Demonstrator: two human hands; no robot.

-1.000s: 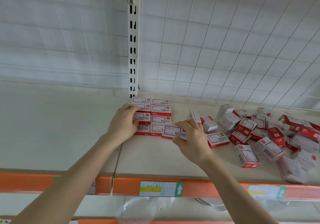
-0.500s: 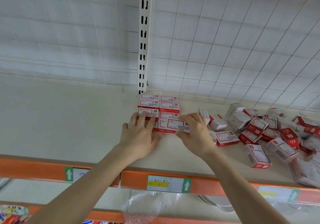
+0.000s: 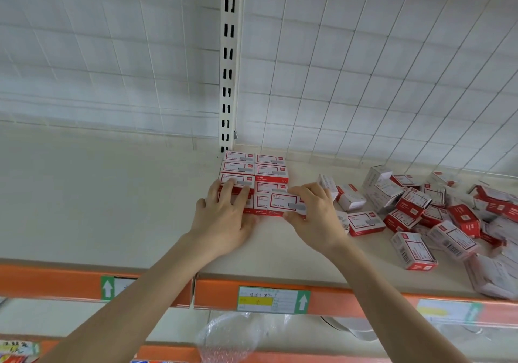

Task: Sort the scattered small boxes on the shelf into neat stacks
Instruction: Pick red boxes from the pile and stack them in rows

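Small red-and-white boxes stand in two neat stacked columns (image 3: 255, 172) against the white upright at the back of the shelf. My left hand (image 3: 224, 217) lies flat, fingers spread, on the front left boxes of the stacks. My right hand (image 3: 314, 214) pinches one red-and-white box (image 3: 284, 204) by its right end, holding it over the front right corner of the stacks. A loose heap of the same boxes (image 3: 426, 211) lies scattered to the right.
The cream shelf (image 3: 112, 200) has an orange front rail (image 3: 336, 301) with price labels. A white wire grid backs it, with a slotted upright (image 3: 228, 62) behind the stacks. Clear plastic wrap (image 3: 229, 334) lies on the level below.
My left hand moved from the stack's left side onto its top front boxes, fingers flat. My right hand carried its box back against the stack's front right corner. The view shifted.
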